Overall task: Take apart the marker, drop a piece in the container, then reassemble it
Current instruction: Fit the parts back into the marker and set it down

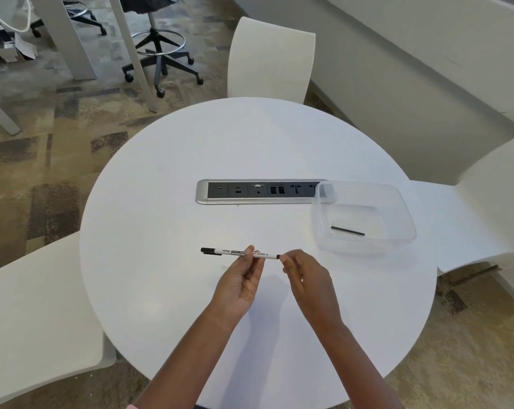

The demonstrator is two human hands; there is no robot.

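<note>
**White marker held level, end plug under the right fingertips**

Head view. White barrel, black cap: marker (pixel 240 252) held level above the round white counter (pixel 167 290), near 6 o'clock of the counter's middle, cap pointing toward 9 o'clock. Left hand (pixel 240 283) palm-up, grip closed around the barrel's middle between thumb and fingers. Right hand (pixel 304 277) at the 3 o'clock end, grip pinched on the small black end plug (pixel 278 256); impossible to tell whether the plug is seated, loosened or just being pressed home.

Clear plastic container (pixel 397 199) sitting toward 2 o'clock, well apart from both hands, one corner overlapping the silver power strip (pixel 202 191) set into the counter. Inside, flat on the bottom, a thin black rod (pixel 347 231), probably the marker's ink core. White chairs (pixel 269 59) around the counter.

Judged step: one piece already dropped in the container, so disassembly and drop look done, reassembly not yet. Marker likely hollow at present, with the core lying outside it.

Next move calls for: freeing the right hand, reaching to 2 o'clock, lifting the thin rod with a fine fingertip pinch from the container floor, lining it up with the open barrel end, sliding it in straight, then pressing the plug shut. Left grip best kept steady on the barrel throughout.
</note>
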